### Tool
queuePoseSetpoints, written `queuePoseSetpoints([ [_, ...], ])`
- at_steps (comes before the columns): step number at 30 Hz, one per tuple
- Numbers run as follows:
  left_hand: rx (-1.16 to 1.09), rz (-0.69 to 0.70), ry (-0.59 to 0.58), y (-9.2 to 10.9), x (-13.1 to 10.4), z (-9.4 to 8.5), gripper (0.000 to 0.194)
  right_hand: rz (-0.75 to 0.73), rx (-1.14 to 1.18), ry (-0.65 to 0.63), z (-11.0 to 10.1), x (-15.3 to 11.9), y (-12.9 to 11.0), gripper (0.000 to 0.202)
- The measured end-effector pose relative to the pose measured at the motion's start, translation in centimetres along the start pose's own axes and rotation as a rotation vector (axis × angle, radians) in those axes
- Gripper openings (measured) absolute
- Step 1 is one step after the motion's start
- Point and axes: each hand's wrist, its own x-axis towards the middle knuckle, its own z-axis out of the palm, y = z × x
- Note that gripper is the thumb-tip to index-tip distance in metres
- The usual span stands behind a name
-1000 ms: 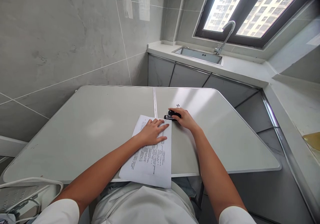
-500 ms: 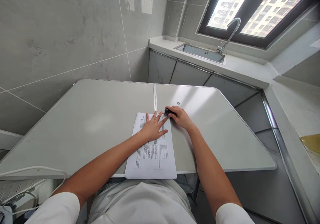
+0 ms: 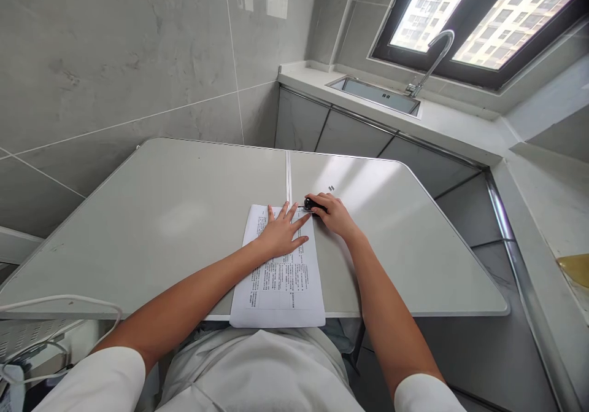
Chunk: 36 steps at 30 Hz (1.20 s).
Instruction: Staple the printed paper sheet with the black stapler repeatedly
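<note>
A printed sheet of paper (image 3: 278, 295) lies on the pale table (image 3: 184, 203), its near edge reaching past the table's front edge. My left hand (image 3: 281, 234) rests flat on the upper part of the paper with its fingers spread. At the paper's top right corner, my right hand (image 3: 332, 214) is closed round a small black stapler (image 3: 313, 204). The stapler's front end meets the paper's edge, and my left fingertips are close beside it. Whether its jaws are pressed together is too small to tell.
Beyond the table, a counter (image 3: 308, 79) holds a sink (image 3: 375, 93) with a tall faucet (image 3: 442, 56) below a window. A white cable (image 3: 69, 298) crosses the table's front left corner. Something yellow (image 3: 575, 269) is at the far right.
The camera view has shifted slightly. Both hands, the paper and the stapler hold nearly the same places relative to each other.
</note>
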Motion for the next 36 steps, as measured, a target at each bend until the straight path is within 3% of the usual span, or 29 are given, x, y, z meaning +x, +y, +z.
queuePoseSetpoints([
  [24,-0.033,0.035,0.004,-0.4,0.0,0.4,0.071,-0.008,-0.144,-0.049,0.0,0.1,-0.5,0.036],
  [36,-0.047,0.035,0.006,-0.5,-0.1,0.2,0.071,0.094,-0.367,-0.074,1.0,0.8,-2.3,0.034],
])
